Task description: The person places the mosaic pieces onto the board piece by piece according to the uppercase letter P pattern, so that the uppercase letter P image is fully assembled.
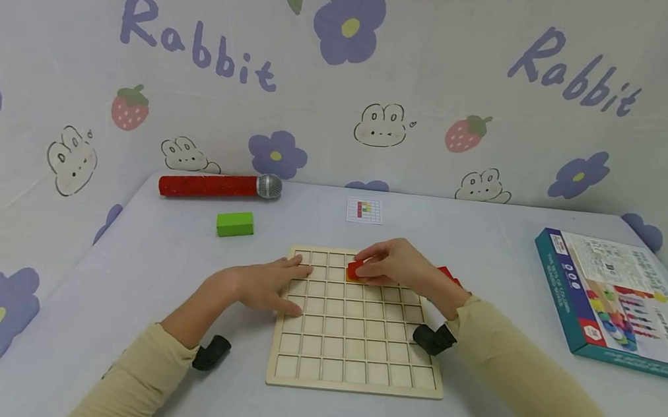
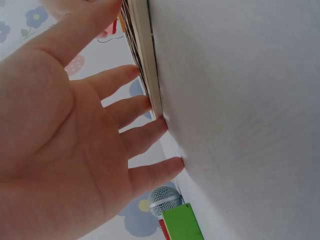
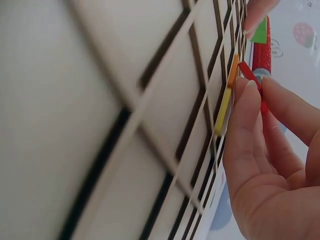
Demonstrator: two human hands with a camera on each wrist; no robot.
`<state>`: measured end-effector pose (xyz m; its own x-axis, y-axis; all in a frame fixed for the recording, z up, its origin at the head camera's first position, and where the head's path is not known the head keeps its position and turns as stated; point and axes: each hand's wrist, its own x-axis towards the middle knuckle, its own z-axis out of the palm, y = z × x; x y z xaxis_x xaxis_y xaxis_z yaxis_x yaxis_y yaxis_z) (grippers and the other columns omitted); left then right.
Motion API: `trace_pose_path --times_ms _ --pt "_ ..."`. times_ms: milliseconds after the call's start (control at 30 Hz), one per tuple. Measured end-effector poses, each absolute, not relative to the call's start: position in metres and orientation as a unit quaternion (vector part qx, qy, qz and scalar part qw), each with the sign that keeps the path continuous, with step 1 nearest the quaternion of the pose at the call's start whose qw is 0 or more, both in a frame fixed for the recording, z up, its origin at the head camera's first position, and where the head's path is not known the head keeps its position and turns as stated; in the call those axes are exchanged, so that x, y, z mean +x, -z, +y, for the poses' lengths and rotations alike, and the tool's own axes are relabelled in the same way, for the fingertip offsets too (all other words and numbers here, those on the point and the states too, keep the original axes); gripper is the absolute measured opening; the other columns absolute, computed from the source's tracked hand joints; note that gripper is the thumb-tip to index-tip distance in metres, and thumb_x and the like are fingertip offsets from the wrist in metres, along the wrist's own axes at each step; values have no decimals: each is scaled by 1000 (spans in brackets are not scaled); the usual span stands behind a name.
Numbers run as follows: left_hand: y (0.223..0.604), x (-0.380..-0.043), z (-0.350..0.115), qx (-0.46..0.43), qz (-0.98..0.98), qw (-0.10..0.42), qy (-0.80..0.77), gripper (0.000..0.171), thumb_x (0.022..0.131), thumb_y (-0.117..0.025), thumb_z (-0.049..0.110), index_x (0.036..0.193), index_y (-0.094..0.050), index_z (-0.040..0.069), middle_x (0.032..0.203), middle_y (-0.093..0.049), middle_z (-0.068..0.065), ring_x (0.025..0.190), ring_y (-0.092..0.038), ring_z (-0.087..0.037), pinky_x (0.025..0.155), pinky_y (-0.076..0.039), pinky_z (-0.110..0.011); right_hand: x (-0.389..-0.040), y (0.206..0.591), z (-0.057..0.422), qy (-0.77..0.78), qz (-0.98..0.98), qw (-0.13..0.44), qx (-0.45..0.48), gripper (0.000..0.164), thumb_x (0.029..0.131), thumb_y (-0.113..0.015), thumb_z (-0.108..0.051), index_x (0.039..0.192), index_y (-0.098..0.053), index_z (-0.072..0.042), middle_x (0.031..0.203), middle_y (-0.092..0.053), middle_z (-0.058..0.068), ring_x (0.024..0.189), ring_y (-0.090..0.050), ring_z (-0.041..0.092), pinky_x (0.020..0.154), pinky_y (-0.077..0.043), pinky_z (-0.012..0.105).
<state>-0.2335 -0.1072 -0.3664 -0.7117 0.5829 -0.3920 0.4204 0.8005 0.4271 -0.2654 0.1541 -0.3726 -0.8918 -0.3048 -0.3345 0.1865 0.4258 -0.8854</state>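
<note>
A wooden grid board (image 1: 353,329) lies flat on the white table. My right hand (image 1: 395,263) pinches a thin red tile (image 3: 248,74) between thumb and fingers over the far part of the board. In the right wrist view, an orange tile (image 3: 233,71) and a yellow tile (image 3: 223,111) sit in the grid beside those fingers. The red tile is tilted against the board. My left hand (image 1: 264,285) rests at the board's left edge, fingers spread and touching the rim (image 2: 150,65).
Behind the board lies a small card with a coloured grid (image 1: 364,210). A green block (image 1: 235,224) and a red microphone (image 1: 216,186) are at the back left. Red pieces (image 1: 449,275) show behind the right wrist. A flat box (image 1: 630,300) lies at the right.
</note>
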Motion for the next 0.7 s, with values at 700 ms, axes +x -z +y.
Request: trace_pose_path --times_ms 700 --pt "369 -235 -106 271 914 262 -150 79 90 -64 41 153 -23 16 158 -9 -9 144 -5 -26 112 -16 -47 -265 372 125 480 850 213 -46 24 89 -69 -13 109 -69 1 94 -69 11 75 -67 17 71 -55 28"
